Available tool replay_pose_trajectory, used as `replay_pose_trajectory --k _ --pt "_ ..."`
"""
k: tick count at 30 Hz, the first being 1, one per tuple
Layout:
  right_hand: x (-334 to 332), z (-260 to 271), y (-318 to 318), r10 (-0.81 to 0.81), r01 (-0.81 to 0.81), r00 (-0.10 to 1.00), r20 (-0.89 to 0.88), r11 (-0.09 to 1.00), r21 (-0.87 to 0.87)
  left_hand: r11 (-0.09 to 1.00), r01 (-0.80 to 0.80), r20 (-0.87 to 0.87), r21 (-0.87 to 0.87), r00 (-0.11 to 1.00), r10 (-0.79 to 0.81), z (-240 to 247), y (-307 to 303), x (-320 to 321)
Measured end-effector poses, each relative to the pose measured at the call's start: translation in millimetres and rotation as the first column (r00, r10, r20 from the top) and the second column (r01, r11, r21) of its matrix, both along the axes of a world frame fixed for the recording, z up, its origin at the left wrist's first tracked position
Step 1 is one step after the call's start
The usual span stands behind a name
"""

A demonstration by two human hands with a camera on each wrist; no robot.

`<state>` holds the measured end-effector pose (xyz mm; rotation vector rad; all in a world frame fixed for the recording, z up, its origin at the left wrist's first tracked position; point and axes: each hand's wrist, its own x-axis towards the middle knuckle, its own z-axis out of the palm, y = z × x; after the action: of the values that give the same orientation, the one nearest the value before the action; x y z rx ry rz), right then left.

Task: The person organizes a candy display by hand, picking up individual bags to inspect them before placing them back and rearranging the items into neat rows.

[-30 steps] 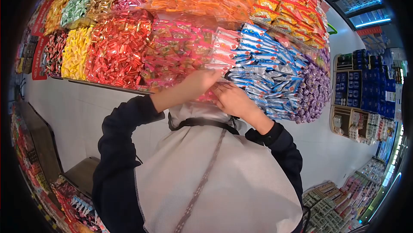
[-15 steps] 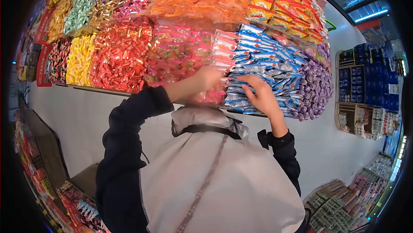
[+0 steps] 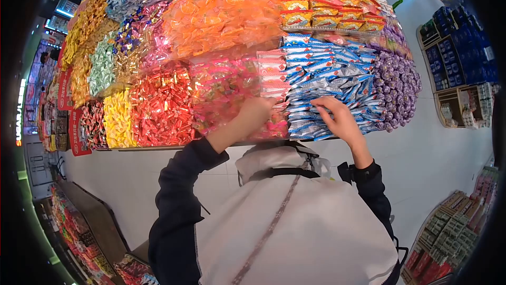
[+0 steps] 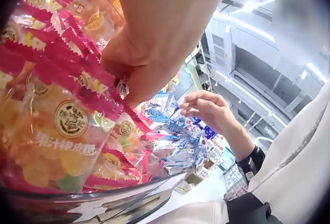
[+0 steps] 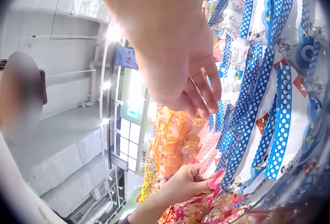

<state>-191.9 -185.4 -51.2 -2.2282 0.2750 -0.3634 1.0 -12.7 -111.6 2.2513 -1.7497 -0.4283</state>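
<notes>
In the head view my left hand (image 3: 256,114) is at the border between the pink-edged fruit gummy packets (image 3: 216,98) and the blue-and-white candy packets (image 3: 316,79). Its thumb and fingers pinch the edge of a pink-edged packet (image 5: 215,180), as the right wrist view shows; most of that packet is hidden. My right hand (image 3: 340,119) hovers low over the front of the blue-and-white packets, fingers loosely bent and holding nothing. Large gummy packets (image 4: 69,126) lie right beside my left hand in the left wrist view. Pink-and-white packets (image 3: 272,71) stand in a row just beyond it.
Red-wrapped candies (image 3: 163,108) and yellow ones (image 3: 117,119) fill the bins to the left, purple round candies (image 3: 395,90) the right end. Orange packets (image 3: 221,13) form the upper tier. The bin's front edge (image 3: 158,148) runs close to my body; shelves (image 3: 458,58) stand at right.
My right hand has moved right, away from my left hand, and now sits over the blue-and-white packets. My left hand stays by the pink-edged packets. The head view has shifted.
</notes>
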Motion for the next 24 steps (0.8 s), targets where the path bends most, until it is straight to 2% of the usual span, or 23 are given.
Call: replay_pose_trajectory --k 3,6,9,12,15,18,21,24 --pt "-0.8 -4.2 0.3 -0.008 0.008 0.999 0.042 1.0 -0.006 0.981 0.058 0.086 -0.183 0.995 -0.043 0.8 0.0 -0.3" --pt "0.2 -5.2 1.2 0.001 -0.001 0.998 0.06 1.0 -0.003 0.997 0.074 -0.012 0.009 0.997 -0.074 -3.9 -8.0 -1.4" --pt "1.9 -5.1 2.3 0.018 -0.016 0.998 0.068 0.999 -0.029 0.99 0.129 0.035 -0.054 0.991 -0.127 -17.9 -10.6 -2.6" --pt "6.4 -0.1 4.2 0.028 -0.026 0.997 0.078 0.999 -0.027 0.993 0.114 0.099 0.02 0.988 -0.116 -19.5 -14.2 -1.8" --pt "12.1 0.9 1.6 0.055 -0.049 0.988 0.141 0.998 -0.043 1.0 0.022 -0.097 0.021 0.995 -0.02 11.1 -7.8 -5.1" --pt "16.6 6.5 -4.2 0.054 -0.042 0.988 0.147 0.996 -0.082 0.991 0.005 0.001 -0.133 1.0 -0.005 52.2 -3.0 2.4" --pt "28.5 7.4 -10.3 0.058 -0.043 0.986 0.159 0.995 -0.091 0.993 -0.068 0.01 -0.099 0.998 0.069 72.0 -19.8 27.7" --pt "48.8 8.3 -14.7 0.088 -0.077 0.984 0.155 0.994 -0.08 0.872 0.117 0.197 -0.475 0.98 -0.025 48.3 -38.0 56.2"
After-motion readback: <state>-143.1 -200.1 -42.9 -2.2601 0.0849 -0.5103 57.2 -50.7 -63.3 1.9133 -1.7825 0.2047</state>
